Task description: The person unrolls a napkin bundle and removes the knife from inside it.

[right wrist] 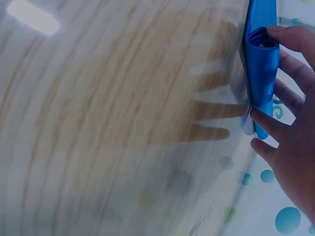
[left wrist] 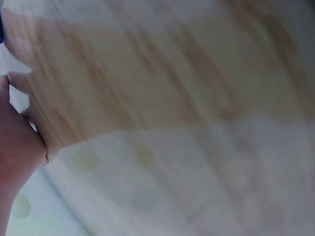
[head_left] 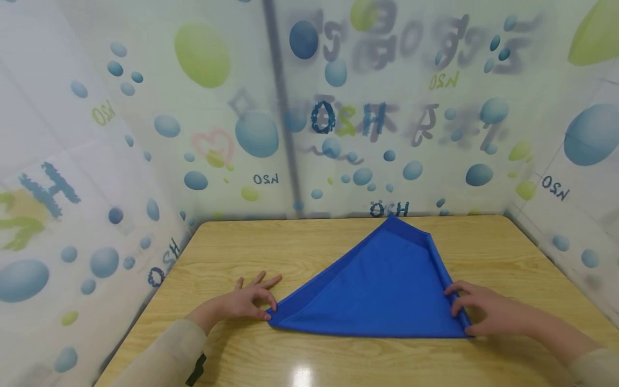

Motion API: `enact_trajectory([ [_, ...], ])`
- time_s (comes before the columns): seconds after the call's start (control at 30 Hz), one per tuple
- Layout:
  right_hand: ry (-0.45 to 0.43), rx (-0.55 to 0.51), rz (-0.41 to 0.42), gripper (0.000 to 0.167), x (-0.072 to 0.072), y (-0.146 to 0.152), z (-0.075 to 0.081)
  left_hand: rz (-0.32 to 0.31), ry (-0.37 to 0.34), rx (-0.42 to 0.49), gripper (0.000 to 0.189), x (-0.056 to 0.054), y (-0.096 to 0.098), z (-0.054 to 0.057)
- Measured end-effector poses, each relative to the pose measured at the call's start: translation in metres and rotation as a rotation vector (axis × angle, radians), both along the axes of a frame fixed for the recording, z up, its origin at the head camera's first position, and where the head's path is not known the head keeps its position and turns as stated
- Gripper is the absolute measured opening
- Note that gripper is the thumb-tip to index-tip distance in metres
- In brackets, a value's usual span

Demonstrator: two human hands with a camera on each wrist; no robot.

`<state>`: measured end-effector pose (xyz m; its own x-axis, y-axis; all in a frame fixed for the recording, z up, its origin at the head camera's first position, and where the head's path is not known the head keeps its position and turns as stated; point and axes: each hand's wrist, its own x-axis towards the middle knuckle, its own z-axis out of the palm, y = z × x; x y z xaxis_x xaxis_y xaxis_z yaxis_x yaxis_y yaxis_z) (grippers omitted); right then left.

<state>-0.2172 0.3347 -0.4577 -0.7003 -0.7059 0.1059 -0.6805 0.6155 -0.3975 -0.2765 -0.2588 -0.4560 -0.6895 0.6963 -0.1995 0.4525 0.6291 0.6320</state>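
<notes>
A blue cloth (head_left: 372, 285) lies folded on the table, with a pointed left corner, a straight near edge and a peak at the back. Its right edge is rolled over, and the roll's open end (right wrist: 263, 42) faces the camera in the right wrist view. My left hand (head_left: 244, 303) pinches the left corner between thumb and index finger, the other fingers spread. At the right edge, my right hand (head_left: 498, 314) grips the roll, thumb by the near corner and fingers curled along it. In the left wrist view only part of the left hand (left wrist: 19, 142) shows.
The wooden table (head_left: 232, 242) has rounded far corners. Curtains (head_left: 217, 107) printed with blue and green dots hang behind it and on both sides. A small dark object (head_left: 196, 371) shows beside the left sleeve. Light glares off the near tabletop.
</notes>
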Motion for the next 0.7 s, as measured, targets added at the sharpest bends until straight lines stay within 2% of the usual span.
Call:
enact_trajectory([
  [0.13,-0.027,-0.006,-0.017,0.033,0.0027,0.0030,-0.0001,-0.002,0.005,0.002,0.007,0.0007,0.0005,0.0007],
  [0.33,-0.104,0.064,-0.085,0.037,0.0076,0.0035,0.0042,-0.003,0.005,0.008,0.007,0.0017,0.0016,0.0025],
  [0.57,-0.011,0.087,-0.077,0.040,0.0101,0.0037,0.0036,-0.004,-0.001,0.009,0.007,0.0020,0.0019,0.0034],
  [0.7,0.030,0.066,-0.050,0.024,0.0069,0.0039,0.0012,-0.003,-0.005,0.011,0.007,0.0020,0.0019,0.0037],
])
